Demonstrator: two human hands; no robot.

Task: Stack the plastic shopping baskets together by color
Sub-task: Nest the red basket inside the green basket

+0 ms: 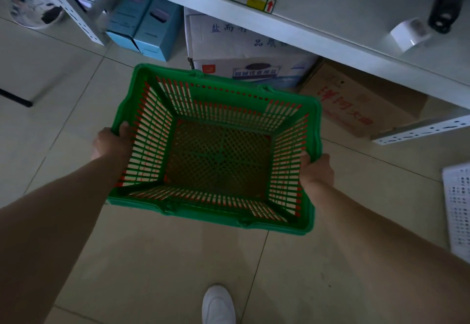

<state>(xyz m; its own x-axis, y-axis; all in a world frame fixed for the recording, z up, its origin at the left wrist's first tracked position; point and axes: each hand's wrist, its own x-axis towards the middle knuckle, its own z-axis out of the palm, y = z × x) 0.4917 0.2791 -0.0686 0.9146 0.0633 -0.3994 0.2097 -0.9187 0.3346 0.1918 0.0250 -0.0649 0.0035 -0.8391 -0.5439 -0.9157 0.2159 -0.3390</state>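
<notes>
Nearest, a white shoe point(218, 303) stood on the tiled floor point(157, 260). Left hand point(112, 143) and right hand point(316, 171) each closed a grip on opposite rims of the green basket point(216, 150), held level above the floor, apparently for balanced carrying; red showed through its slats.

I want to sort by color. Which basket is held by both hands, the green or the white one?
The green basket, gripped by the left hand and right hand. The white basket lies untouched at the right edge.
</notes>
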